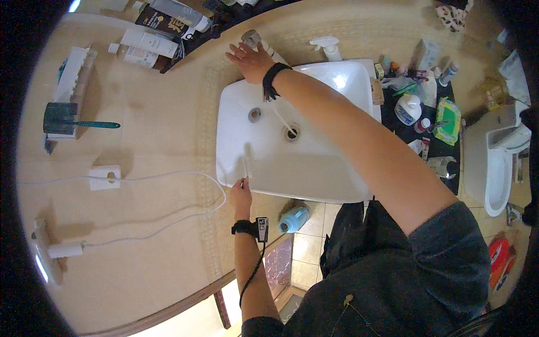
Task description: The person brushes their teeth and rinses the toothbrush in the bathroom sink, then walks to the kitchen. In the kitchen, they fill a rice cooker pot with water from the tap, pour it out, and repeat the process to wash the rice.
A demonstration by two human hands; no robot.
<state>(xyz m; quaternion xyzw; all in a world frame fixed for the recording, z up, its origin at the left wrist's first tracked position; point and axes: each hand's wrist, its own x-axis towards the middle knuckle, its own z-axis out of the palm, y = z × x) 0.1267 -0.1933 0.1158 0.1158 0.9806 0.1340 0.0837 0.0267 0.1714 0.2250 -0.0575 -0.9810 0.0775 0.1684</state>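
Note:
A white washbasin [269, 168] lies before me, and a thin stream of water [283, 118] runs from the tap spout [266, 100] towards the drain [292, 133]. My right hand [254, 63] is spread above the basin's back left corner, over the tap, whose body is mostly hidden. Just beyond its fingers stands a greyish cup [252, 38]; contact cannot be made out. At the basin's front left rim, my left hand [241, 197] pinches a slim pale object [247, 167] that points into the basin. It is too blurred to name.
Beside the basin, a dark counter [387, 122] bears bottles and a green wipes packet [448, 120]. A spray bottle [330, 48] stands behind it. A white cable [168, 172] hangs along the left wall. A toilet [499, 177] is at right, a blue jug [294, 219] on the floor.

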